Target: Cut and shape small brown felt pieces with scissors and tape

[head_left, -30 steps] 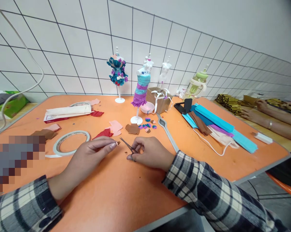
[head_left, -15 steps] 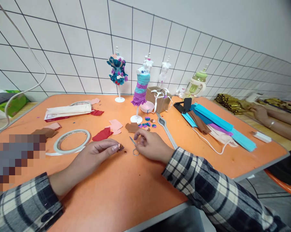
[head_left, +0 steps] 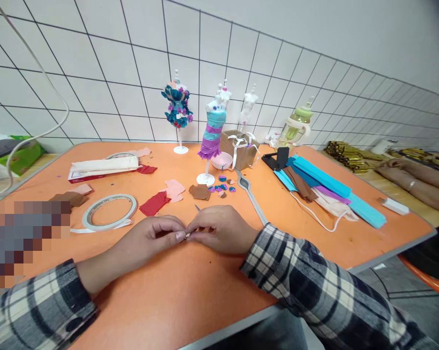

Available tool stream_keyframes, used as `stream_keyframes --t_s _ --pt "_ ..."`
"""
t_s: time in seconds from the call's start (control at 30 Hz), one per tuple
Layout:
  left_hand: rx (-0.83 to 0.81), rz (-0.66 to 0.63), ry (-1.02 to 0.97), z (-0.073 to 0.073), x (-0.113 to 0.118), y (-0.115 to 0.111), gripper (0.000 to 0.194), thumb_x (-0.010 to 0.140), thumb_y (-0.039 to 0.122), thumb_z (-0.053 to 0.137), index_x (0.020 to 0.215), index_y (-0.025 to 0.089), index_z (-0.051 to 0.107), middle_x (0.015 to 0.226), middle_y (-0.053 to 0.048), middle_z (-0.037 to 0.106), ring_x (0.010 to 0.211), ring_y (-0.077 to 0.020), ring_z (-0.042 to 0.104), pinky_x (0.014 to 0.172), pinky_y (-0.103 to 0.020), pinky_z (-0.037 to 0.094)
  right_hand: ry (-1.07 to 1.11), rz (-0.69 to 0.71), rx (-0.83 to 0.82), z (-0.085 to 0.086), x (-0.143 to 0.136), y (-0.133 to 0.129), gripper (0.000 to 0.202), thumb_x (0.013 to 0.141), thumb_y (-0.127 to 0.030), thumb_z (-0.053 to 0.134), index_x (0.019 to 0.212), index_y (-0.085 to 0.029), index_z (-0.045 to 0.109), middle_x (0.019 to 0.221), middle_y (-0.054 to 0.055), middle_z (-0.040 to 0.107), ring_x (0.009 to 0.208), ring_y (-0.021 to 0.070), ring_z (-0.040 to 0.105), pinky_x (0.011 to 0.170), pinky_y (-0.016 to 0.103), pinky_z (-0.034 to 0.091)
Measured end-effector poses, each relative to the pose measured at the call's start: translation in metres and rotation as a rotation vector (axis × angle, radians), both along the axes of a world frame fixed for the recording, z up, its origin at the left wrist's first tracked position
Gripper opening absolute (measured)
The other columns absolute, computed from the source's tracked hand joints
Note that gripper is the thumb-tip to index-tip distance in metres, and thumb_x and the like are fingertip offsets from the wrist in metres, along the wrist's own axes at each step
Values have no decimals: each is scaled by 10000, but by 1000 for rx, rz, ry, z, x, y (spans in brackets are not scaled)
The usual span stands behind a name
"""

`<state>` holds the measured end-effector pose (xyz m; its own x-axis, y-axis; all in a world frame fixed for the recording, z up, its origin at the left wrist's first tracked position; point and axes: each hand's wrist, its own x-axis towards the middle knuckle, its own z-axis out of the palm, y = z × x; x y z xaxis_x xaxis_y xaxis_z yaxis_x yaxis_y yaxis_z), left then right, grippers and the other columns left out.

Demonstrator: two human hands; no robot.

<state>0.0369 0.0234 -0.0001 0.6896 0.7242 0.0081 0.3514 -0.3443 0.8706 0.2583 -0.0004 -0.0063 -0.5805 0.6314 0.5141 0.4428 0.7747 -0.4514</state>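
My left hand (head_left: pixel 151 243) pinches a tiny scrap of brown and pinkish crepe paper (head_left: pixel 187 236) between thumb and forefinger. My right hand (head_left: pixel 224 229) meets it there, its thumb and fingertips closed on the same scrap. Most of the scrap is hidden by the fingers. Behind my right hand, only the tip of the scissors (head_left: pixel 197 208) shows on the table. Beyond the hands lie brown paper pieces (head_left: pixel 200 192), a red paper piece (head_left: pixel 154 203), a pink paper piece (head_left: pixel 174 190) and several small blue-purple paper flowers (head_left: pixel 221 187).
A dress form in turquoise and purple (head_left: pixel 212 131) stands mid-table, another in dark teal (head_left: pixel 177 109) further back. Double-sided tape (head_left: pixel 91 211) lies left. Crepe paper strips (head_left: pixel 323 180), a phone stand (head_left: pixel 277 159) and a bottle (head_left: pixel 295 127) are right. Another person's arm (head_left: pixel 412 182) rests far right.
My right hand has moved left and down from above the scissors to meet my left hand at the paper scrap. The left hand has shifted slightly right.
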Motion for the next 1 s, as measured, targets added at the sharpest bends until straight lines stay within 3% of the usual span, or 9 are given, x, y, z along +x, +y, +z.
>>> stream_keyframes --t_s 0.1,0.2,0.3,0.37,0.47,0.63,0.7,0.83,1.0 --pt "-18 13 -13 -2 -2 0 317 876 504 618 826 232 771 895 -48 761 845 -223 690 756 -276 544 55 17 41 -2 0 1 134 909 -291 656 856 -190 727 805 19 748 735 124 647 691 228 457" --pt "-55 104 -88 -5 -7 1 374 876 564 604 1086 303 770 1093 -52 765 1045 -275 678 908 -331 532 123 -47 71 -1 0 -1 142 904 -290 660 832 -184 723 763 11 731 683 110 622 659 218 452" --pt "-74 163 -201 -7 -12 3 515 894 640 523 1299 355 663 1238 -54 719 1174 -296 626 1024 -382 482 154 -134 73 3 0 -3 130 898 -280 657 832 -184 716 746 3 702 648 98 590 638 212 445" --pt "-60 227 -233 -7 -11 2 479 846 627 610 1221 348 716 1211 -60 728 1148 -308 636 1008 -388 496 188 -210 88 5 1 -4 116 891 -269 653 830 -184 705 732 -3 678 628 95 566 620 214 434" --pt "-87 330 -223 -6 0 -10 284 738 523 783 904 296 819 1064 -62 771 1078 -311 660 1004 -388 503 249 -310 166 9 -1 -6 114 876 -257 653 798 -177 676 712 -3 660 619 101 548 613 231 421" --pt "-608 348 -566 -10 24 -38 269 782 407 785 1009 264 803 1080 -65 778 1080 -266 677 1045 -400 498 264 -288 274 9 -9 -12 93 874 -234 638 812 -170 667 766 21 701 704 118 613 660 238 453" --pt "-697 358 -693 -11 29 -43 249 784 370 789 980 219 805 1078 -86 777 1072 -263 680 1025 -386 519 230 -280 307 8 -12 -14 99 886 -238 629 818 -177 666 776 21 714 721 122 630 672 243 462" --pt "-703 384 -781 -11 29 -40 185 772 324 810 889 181 803 1004 -97 787 984 -239 700 919 -323 575 166 -283 327 8 -15 -16 115 910 -259 604 839 -190 663 801 20 722 746 129 645 682 249 467" --pt "-611 494 -757 -12 23 -33 220 696 344 870 855 210 797 952 -53 792 925 -184 697 813 -219 569 126 -269 186 10 -11 -16 196 871 -369 655 945 -188 637 898 30 701 806 144 635 672 260 456"
